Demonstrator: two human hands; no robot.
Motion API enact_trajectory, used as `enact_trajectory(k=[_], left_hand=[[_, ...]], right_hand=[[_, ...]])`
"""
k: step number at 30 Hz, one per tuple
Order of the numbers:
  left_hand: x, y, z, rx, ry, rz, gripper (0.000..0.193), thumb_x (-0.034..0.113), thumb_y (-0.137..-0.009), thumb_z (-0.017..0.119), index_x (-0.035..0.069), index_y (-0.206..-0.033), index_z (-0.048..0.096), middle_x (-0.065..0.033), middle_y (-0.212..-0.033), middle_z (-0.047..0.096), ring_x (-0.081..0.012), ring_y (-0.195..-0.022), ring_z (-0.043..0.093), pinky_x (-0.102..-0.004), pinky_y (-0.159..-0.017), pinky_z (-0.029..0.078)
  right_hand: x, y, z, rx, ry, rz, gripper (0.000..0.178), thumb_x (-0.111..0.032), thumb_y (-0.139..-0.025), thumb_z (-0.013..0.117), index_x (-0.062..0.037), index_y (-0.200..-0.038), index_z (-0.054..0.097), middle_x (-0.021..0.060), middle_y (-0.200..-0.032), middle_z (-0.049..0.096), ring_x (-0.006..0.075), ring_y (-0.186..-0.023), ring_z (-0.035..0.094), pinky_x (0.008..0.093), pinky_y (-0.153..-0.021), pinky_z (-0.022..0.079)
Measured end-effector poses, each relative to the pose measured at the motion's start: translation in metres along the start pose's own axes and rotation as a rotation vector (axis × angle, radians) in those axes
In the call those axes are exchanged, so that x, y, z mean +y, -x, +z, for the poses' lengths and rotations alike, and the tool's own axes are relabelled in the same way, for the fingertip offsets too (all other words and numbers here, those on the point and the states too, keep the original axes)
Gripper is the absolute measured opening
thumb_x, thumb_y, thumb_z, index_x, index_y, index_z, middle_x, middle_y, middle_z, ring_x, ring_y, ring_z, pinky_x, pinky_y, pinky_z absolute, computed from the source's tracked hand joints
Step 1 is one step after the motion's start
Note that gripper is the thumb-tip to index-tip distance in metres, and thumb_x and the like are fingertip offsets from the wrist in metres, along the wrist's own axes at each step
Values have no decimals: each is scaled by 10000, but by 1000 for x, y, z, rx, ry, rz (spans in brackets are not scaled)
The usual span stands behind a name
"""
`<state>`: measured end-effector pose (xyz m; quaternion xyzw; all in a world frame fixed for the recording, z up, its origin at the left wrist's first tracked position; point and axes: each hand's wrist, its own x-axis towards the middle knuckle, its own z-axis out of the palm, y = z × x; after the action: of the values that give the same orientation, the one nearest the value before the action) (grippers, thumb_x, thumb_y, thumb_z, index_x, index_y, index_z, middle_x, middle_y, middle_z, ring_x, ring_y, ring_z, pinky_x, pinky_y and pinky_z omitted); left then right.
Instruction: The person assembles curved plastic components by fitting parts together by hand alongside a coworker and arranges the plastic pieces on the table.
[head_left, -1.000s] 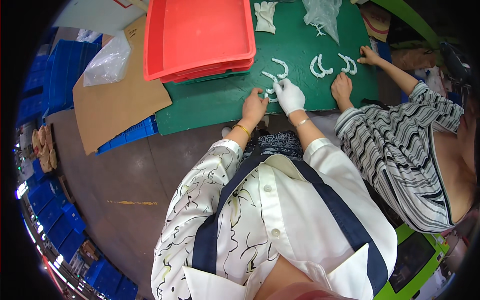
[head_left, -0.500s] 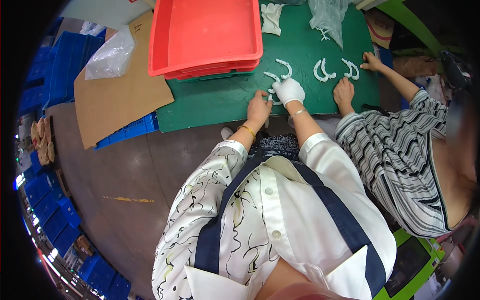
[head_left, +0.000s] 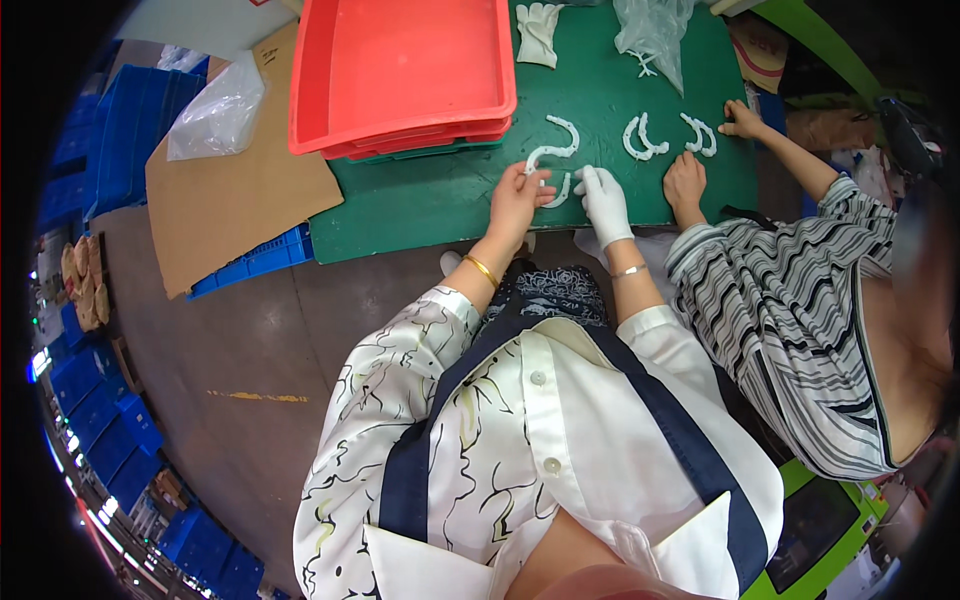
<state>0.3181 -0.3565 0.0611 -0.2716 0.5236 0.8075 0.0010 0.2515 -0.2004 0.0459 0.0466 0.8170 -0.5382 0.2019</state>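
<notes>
My bare left hand (head_left: 512, 212), with a gold bangle at the wrist, is closed at the lower end of a white curved plastic piece (head_left: 547, 152). This piece meets another white hooked piece (head_left: 574, 130), and together they make an S-like outline; whether they are joined I cannot tell. A smaller white curved piece (head_left: 564, 193) lies between my hands, partly behind my left fingertips. My right hand (head_left: 606, 208), in a white glove, is just right of it with thumb and fingers pressed together; what they pinch, if anything, is too small to make out.
Stacked red trays (head_left: 400, 75) stand on the green table (head_left: 420, 200), at left. Further right lie white curved pieces (head_left: 640, 140) near a co-worker's hands (head_left: 686, 185). A white glove (head_left: 538, 35) and a clear plastic bag (head_left: 655, 40) lie at the back. Cardboard (head_left: 235, 190) juts out left.
My gloved right hand has moved right, off the white pieces, uncovering the small curved one. My left hand has shifted slightly up to the end of the upper curved piece.
</notes>
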Motion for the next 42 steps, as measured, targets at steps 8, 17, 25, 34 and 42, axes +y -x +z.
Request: enact_trajectory(k=[8,17,25,34,42], left_hand=[[-2,-16,-10,108,210,-314,294,259,-1030,531,48,-1206,636,11,-981,602,-99,-853,531,-261,-809,481],[6,-12,-16,-11,210,-294,316,227,-1002,572,16,-1231,629,0,-981,626,-101,-862,560,-257,-820,498],[10,-10,-22,-10,152,-293,305,218,-990,585,19,-1211,651,-8,-966,627,-100,-867,575,-258,-826,524],[9,-30,-27,133,-170,-215,303,167,-960,621,-22,-1196,656,-49,-1007,659,-104,-871,613,-242,-769,548],[-10,-60,-25,153,-412,-126,285,105,-911,669,-63,-1131,600,-101,-920,693,-122,-781,662,-239,-710,560]], right_hand=[[-13,-3,5,-179,-151,135,396,-385,-1001,510,-42,-1127,662,5,-857,608,50,-598,449,204,-511,378],[-37,-21,13,-217,-437,115,360,-308,-947,643,3,-1129,659,-2,-871,627,48,-634,468,210,-555,395],[-40,-33,21,-237,-383,120,345,-325,-947,632,-8,-1078,670,6,-861,638,44,-638,475,209,-561,396],[7,-50,1,55,21,54,328,-284,-930,631,14,-1063,666,34,-806,663,86,-633,544,240,-592,448],[9,-66,8,163,150,-20,358,-285,-913,673,40,-1062,661,78,-840,705,133,-771,644,268,-749,499]])
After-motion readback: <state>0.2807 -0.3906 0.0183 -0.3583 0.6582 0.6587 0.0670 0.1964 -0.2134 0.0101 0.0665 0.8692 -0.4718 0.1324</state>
